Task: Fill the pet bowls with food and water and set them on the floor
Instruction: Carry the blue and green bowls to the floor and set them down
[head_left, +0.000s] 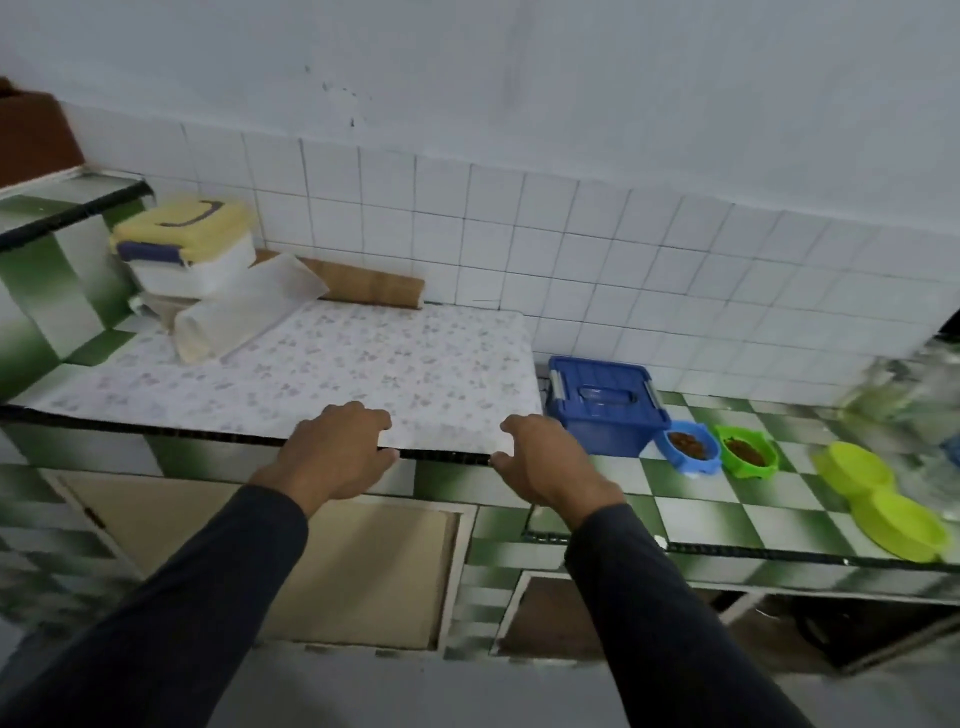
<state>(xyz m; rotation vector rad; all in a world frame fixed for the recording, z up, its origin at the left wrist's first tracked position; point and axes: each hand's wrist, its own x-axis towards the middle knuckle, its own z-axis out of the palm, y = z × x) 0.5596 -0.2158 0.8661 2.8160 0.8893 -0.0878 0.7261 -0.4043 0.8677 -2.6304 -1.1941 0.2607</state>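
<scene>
A: Where are the bowls, and do the hands have them?

B: No. Both hands sit at lower centre of the frame, at the front edge of the counter. The left hand (332, 452) and the right hand (545, 462) each have fingers loosely bent over the edge of the patterned sheet (332, 374); whether they pinch it or only rest there, I cannot tell. The bowls are well apart from them, at middle right.

A: Which bowls?

B: A blue bowl (688, 449) and a green bowl (746, 451), side by side and touching or nearly so, just beside the blue lidded box (605, 402). Both already hold brown kibble. Further right lies a lime double bowl (878, 499), which looks empty.

A: How will they handle?

B: They look like thin, stiff plastic, so probably light and not fragile. The kibble is loose, so I'd take each by opposite sides of the rim and keep it level. The double bowl, once it has water, will likely slosh; two hands, one on each end, seems safest.

A: Its direction?

B: Its long axis runs from upper left to lower right, the near end right at the counter's front edge.
</scene>
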